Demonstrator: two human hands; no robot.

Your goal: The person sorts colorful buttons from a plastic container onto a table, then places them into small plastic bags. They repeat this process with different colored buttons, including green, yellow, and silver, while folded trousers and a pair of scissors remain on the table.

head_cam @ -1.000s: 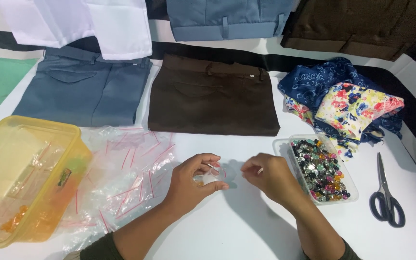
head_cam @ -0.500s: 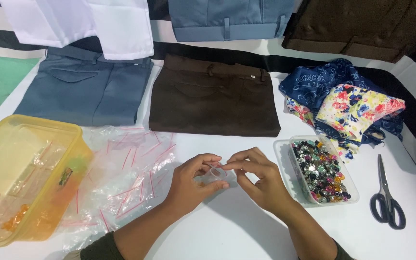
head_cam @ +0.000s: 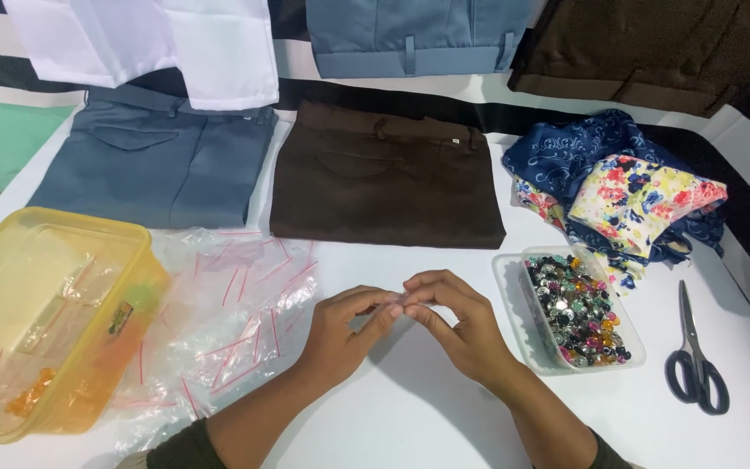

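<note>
The right hand (head_cam: pixel 457 326) has come away from the clear tray of beads (head_cam: pixel 579 308) and is now meeting the left hand (head_cam: pixel 345 330), both hands pinching together on a small clear bag (head_cam: pixel 398 302) just left of that tray. A pile of zip bags (head_cam: pixel 227 321) is lying further left, scissors (head_cam: pixel 694 360) right of the tray.

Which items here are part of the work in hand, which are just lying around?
In use: left hand, right hand, small clear bag pinched between them, bead tray, pile of bags.
Idle: scissors, yellow box, brown trousers, floral cloth.
</note>
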